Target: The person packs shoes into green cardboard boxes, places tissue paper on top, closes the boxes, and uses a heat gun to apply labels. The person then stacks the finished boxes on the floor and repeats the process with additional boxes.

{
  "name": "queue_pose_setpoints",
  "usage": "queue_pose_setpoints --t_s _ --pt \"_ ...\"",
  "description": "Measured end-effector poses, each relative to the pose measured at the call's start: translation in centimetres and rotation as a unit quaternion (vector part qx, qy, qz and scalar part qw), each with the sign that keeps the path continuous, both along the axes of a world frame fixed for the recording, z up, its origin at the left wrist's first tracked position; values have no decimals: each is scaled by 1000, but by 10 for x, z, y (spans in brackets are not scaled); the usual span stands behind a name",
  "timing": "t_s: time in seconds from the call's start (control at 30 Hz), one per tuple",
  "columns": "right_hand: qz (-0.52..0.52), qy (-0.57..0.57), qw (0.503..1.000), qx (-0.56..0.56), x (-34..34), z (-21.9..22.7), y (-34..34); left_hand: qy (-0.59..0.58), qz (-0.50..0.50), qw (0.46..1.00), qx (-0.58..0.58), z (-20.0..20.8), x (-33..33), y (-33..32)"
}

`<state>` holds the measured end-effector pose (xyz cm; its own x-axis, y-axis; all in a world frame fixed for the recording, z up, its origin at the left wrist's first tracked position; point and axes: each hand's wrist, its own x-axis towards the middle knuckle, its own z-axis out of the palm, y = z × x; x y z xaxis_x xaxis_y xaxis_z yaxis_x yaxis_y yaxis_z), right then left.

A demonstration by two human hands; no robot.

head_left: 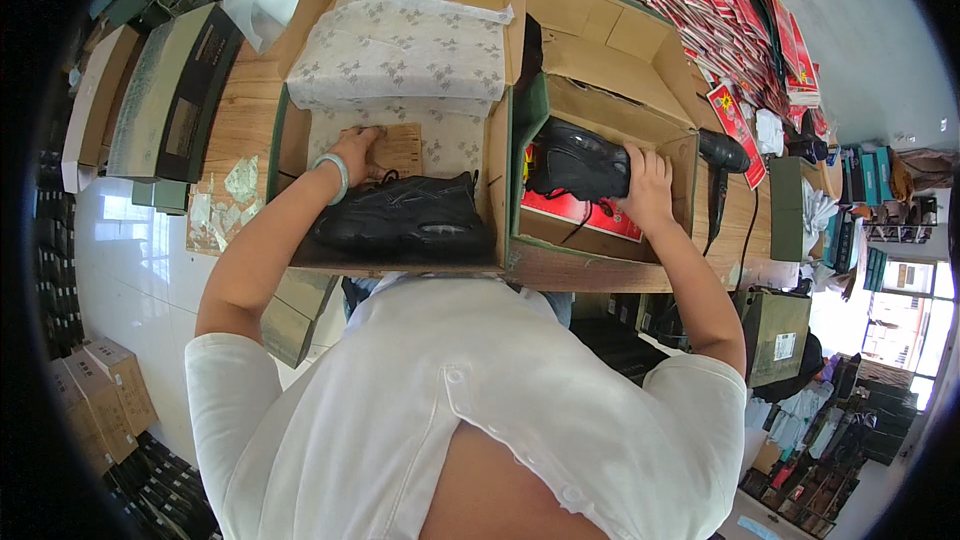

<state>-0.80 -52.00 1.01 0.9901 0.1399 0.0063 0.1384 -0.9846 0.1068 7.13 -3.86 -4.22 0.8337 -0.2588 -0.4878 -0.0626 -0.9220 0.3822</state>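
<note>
Two open shoe boxes lie side by side in front of me. In the left box (497, 180), lined with patterned tissue paper (400, 50), a black shoe (405, 225) rests along the near side. My left hand (350, 158), with a bracelet at the wrist, has its fingers curled at the left end of a small brown cardboard piece (403, 148) beyond that shoe. Inside the right box (590, 250), my right hand (648, 185) is closed around the right end of another black shoe (577, 160). Loose laces hang from it over a red printed sheet (560, 212).
A black hair dryer (722, 155) and its cord lie right of the boxes. Many red printed packets (690, 0) pile up at the far right. Dark green shoe boxes (175, 90) stand at the left, near crumpled clear plastic (240, 180) on the wooden table (245, 105).
</note>
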Motion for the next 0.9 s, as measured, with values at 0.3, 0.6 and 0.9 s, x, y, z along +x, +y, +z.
queue_pose_setpoints --t_s 0.3,0.6,0.9 --pt "-37 -158 972 171 -18 58 -8 29 -7 997 -65 -10 2 4" --pt "130 -255 917 278 11 175 165 -20 -100 993 52 46 -18 -1" --pt "242 -66 935 249 60 43 276 -68 -47 987 -139 90 -110 33"
